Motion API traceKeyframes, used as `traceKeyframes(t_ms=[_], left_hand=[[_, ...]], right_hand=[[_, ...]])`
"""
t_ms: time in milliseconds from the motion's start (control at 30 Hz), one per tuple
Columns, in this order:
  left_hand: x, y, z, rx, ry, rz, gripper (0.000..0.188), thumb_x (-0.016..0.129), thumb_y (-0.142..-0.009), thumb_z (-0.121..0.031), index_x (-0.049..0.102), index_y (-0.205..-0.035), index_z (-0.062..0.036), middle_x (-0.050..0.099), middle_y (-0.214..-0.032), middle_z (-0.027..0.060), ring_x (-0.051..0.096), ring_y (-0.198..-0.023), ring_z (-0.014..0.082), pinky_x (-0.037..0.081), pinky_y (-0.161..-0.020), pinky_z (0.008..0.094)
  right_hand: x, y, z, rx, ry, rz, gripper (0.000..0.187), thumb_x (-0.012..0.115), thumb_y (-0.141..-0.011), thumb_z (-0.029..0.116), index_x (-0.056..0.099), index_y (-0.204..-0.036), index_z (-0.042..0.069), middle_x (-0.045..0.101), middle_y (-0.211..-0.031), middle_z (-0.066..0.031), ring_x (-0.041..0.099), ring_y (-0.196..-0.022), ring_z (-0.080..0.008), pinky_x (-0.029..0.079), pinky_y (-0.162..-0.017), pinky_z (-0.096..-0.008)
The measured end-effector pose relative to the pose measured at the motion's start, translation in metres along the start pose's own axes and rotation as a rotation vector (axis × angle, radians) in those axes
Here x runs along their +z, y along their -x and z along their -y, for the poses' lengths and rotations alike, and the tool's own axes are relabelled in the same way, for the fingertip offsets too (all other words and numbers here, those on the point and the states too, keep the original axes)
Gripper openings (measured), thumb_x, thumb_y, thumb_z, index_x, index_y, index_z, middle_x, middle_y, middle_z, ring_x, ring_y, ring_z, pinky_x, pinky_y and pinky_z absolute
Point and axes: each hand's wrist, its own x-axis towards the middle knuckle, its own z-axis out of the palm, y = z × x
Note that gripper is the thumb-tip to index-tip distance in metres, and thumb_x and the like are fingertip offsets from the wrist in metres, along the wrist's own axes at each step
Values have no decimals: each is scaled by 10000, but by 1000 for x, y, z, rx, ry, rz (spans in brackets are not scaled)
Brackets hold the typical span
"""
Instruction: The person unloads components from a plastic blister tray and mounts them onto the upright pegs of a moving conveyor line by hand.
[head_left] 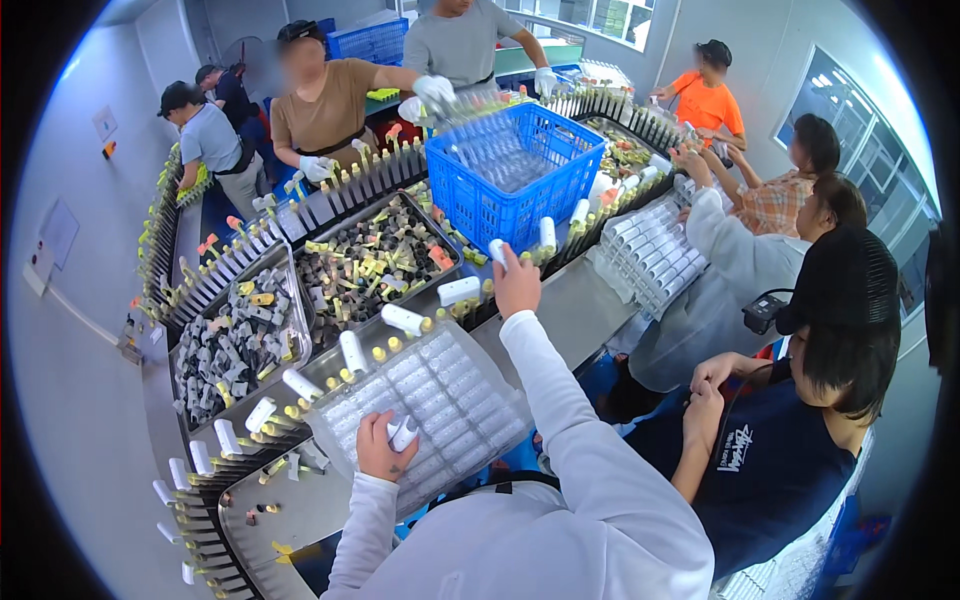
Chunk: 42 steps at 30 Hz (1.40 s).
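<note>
1. While the left hand [382, 447] rests on the clear blister tray [440, 400] in front of the person, its fingers are closed around one or two small white tubes [402, 432], held close to the palm
2. Reaching well forward, the right hand [516, 283] pinches another white tube [497, 250] at its upper end, just beside the row of pegs [470, 300] on the curved conveyor, near the foot of the blue crate [515, 175]
3. These tubes look like light, hollow plastic pieces: stiff enough not to squash, smooth and rounded, so probably a little slippery between bare fingers
4. A sound hold seems to be around the middle of the barrel with thumb and two fingers; a pinch at the very tip, as on the right, likely leaves the tube free to swing
5. More tubes lie packed in rows in the tray's pockets; the tray is thin and flexible by the look of it and would sag if lifted by one corner
6. Metal trays [240, 340] of small dark and yellow parts sit further left, well apart from both hands
7. Other people work around the line; their hands stay clear of the person's own
</note>
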Motion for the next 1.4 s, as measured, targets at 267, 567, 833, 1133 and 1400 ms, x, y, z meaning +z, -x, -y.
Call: traceKeyframes(t_ms=[267,567,833,1133,1400], left_hand=[[-2,4,4,-91,87,-7,818,878,-595,-230,480,-1274,-6,517,-1104,186,566,-969,364,487,-862,435],[-8,2,7,-294,459,52,1112,928,-525,-171,328,-1444,10,435,-1077,73,489,-960,199,454,-867,341],[-36,1,37,-409,491,48,578,765,-831,-129,445,-1299,-18,544,-1030,80,562,-914,183,476,-844,326],[-30,-86,-27,-468,934,65,309,534,-999,-211,474,-1238,-23,627,-887,125,637,-727,211,553,-709,366],[38,-151,-84,-587,1293,336,326,499,-987,-144,458,-1272,8,652,-1107,204,677,-955,315,567,-856,450]], right_hand=[[-47,101,35,-409,-467,192,537,699,-848,189,515,-1318,5,590,-1204,-196,563,-1098,-381,454,-969,-446],[-51,232,65,-630,-699,876,480,675,-881,256,543,-1307,78,608,-1200,-127,568,-1109,-311,440,-968,-418],[-47,226,50,-1077,-520,904,492,691,-863,307,557,-1275,75,632,-1120,-109,555,-1119,-310,437,-975,-405],[-68,197,20,-165,-947,706,379,649,-918,197,563,-1231,1,671,-1102,-161,667,-930,-318,513,-834,-382],[-63,177,-8,-264,-534,362,374,636,-936,270,608,-1211,17,678,-1099,-187,659,-981,-362,514,-850,-394]])
